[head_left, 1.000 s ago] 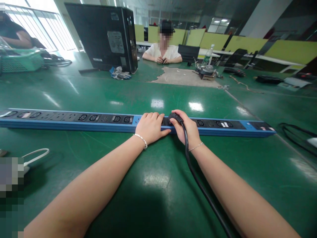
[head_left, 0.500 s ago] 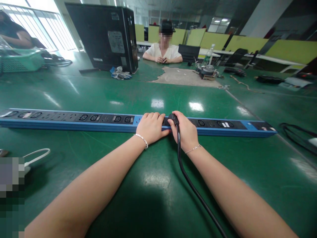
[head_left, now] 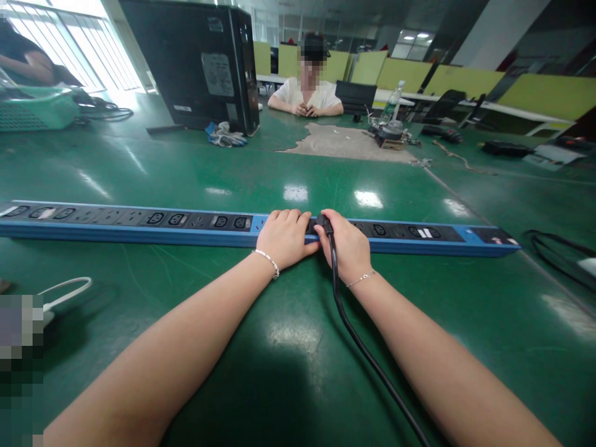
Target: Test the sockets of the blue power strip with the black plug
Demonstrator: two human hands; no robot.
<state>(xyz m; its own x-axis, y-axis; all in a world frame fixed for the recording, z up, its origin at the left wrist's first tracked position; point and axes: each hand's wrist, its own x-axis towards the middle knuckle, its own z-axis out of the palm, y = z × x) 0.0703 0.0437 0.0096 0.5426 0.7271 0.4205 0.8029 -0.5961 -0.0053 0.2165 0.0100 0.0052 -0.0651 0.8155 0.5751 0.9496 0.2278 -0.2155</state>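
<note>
A long blue power strip (head_left: 209, 239) with black sockets lies across the green table. My left hand (head_left: 285, 237) is closed over its middle, fingers on top and thumb along the near side. Just right of it, my right hand (head_left: 348, 243) grips a black power plug (head_left: 325, 222) against the top of the strip. The plug's black cable (head_left: 347, 323) runs down toward the bottom of the view. Its front end and the socket under it are hidden, so I cannot tell how far in it sits.
A black computer case (head_left: 200, 68) stands at the back left, with gloves (head_left: 226, 134) beside it. A green basket (head_left: 40, 110) is at far left. A bottle (head_left: 393, 102) and metal parts stand at the back. A person (head_left: 305, 96) sits opposite; another is at far left.
Almost nothing differs. The right hand and plug have shifted very slightly to the left, and the left hand keeps its place on the power strip.
</note>
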